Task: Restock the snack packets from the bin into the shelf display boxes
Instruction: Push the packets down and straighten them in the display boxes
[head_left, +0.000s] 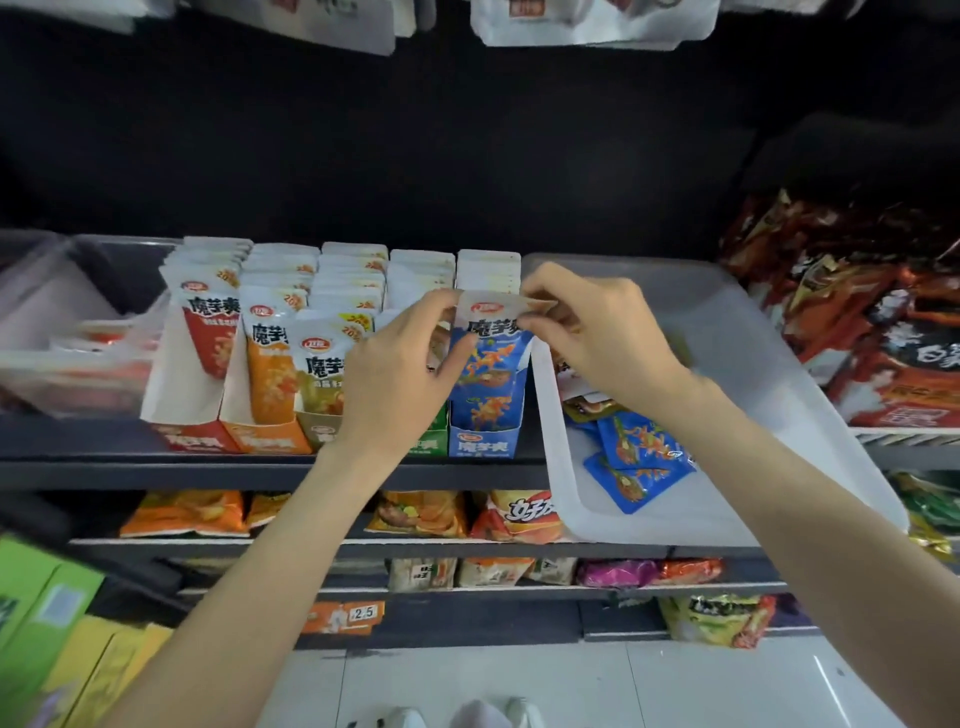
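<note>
Item: restocking, step in hand — we judge it to be seating a blue packet (491, 332) at the front of the blue display box (485, 431), far right of the row on the shelf (156, 462). Our left hand (400, 374) pinches the packet's top left edge; our right hand (597, 332) pinches its top right corner. Next move, as we judge it — press the packet upright, let go, then reach right into the white bin (727, 374), which rests just beside the box with more blue packets (636, 457) in it. Surroundings: red, orange and green boxes to the left, dark shelving, further snack bags below, pale tiled floor (571, 686).
</note>
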